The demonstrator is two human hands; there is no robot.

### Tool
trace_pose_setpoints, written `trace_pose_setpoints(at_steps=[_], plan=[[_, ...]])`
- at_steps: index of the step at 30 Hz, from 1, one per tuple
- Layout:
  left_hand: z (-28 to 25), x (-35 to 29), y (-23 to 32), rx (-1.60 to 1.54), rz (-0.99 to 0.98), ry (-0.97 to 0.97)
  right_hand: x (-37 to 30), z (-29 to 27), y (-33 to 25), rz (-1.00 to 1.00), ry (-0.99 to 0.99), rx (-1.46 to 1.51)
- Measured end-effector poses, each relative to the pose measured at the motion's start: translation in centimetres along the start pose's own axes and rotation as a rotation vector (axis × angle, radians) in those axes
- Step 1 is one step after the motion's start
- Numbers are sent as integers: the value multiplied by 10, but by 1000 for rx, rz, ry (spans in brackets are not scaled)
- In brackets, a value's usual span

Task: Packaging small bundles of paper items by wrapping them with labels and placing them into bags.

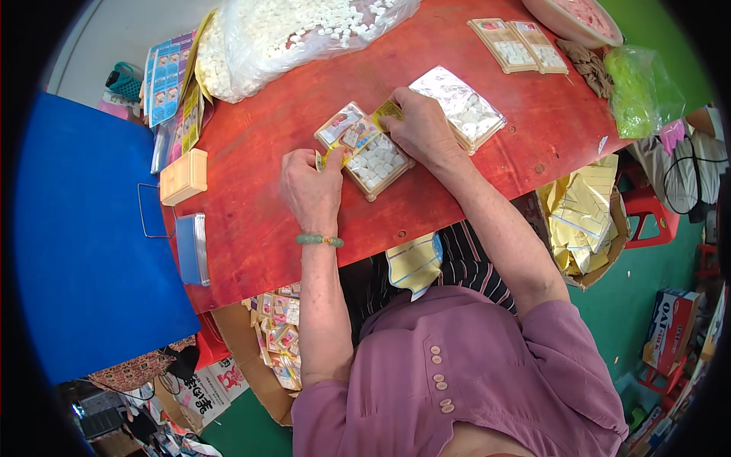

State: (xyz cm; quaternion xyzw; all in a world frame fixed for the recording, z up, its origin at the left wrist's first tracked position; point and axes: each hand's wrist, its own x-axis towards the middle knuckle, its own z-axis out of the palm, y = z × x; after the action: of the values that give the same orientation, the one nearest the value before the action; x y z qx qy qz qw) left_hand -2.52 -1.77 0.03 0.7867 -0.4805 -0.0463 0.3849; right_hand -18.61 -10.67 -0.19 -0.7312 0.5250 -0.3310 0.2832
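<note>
A small tan plastic case [378, 162] filled with white pieces lies on the red table, tilted to the view. Across its far-left part runs a yellow picture label [361, 142]. My left hand [311, 186] pinches the label's near-left end, fingers closed. At the other end, my right hand [420, 126] is closed on the label's yellow strip, close to the case's far edge. How firmly the label sticks cannot be seen. Just right of my right hand sits a larger tray [470, 120] of white pieces, partly under silvery clear film.
A clear bag of white pieces [293, 34] lies at the far left, by printed sheets [169, 76]. Tan cases [183, 177] are stacked at the left edge. Two filled cases [512, 53] lie far right. Cartons hold packed cases [283, 343] and yellow backing paper [582, 217].
</note>
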Motion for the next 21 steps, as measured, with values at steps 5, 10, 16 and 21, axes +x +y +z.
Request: trace_pose_setpoints(at_steps=[5,10,16,21], plan=[[-1,3,-1,61,-7,-38,-3,-4,-3,-31,20,-37],[-2,6,4,87,-41,-93,-3,0,2,-55,64,-76],[-2,6,1,75,-31,-81,-13,1,-2,-85,135,-124],[-2,5,2,87,-44,-91,-24,-8,-20,-98,138,-217]])
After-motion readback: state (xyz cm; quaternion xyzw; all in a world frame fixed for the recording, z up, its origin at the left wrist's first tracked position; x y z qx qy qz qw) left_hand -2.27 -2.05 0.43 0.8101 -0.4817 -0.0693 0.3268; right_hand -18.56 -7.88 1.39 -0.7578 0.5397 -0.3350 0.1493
